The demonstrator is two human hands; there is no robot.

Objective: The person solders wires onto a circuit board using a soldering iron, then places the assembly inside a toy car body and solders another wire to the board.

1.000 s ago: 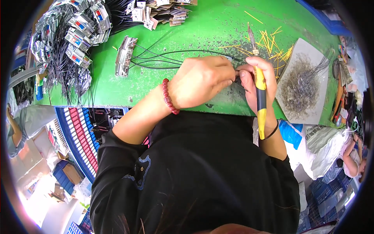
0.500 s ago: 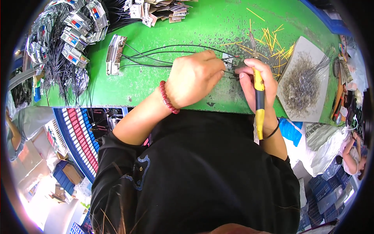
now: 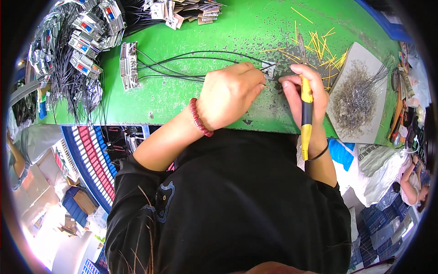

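My right hand [image 3: 310,93] is closed round a soldering iron [image 3: 306,109] with a yellow and black handle, its metal tip pointing away from me. My left hand [image 3: 235,93] is pinched on black wires [image 3: 182,75], over the green bench; the exact grip is hidden under the fingers. A small pale circuit board [image 3: 268,70] lies just beyond my left fingertips, at the wires' right end. At their left end lies a silvery rectangular module [image 3: 129,66]. My right fingertips are just right of the board, apart from it.
Many similar modules with black wires [image 3: 84,45] are heaped at the far left, and a stack of small boards [image 3: 182,11] lies at the back. Yellow wire pieces [image 3: 319,43] are scattered beyond my right hand. A pale slab [image 3: 349,125] on the right bears a tangle of wire scraps.
My right hand has shifted slightly right with the soldering iron, away from the small board. The silvery module has slid a little left. My left hand keeps its pinch.
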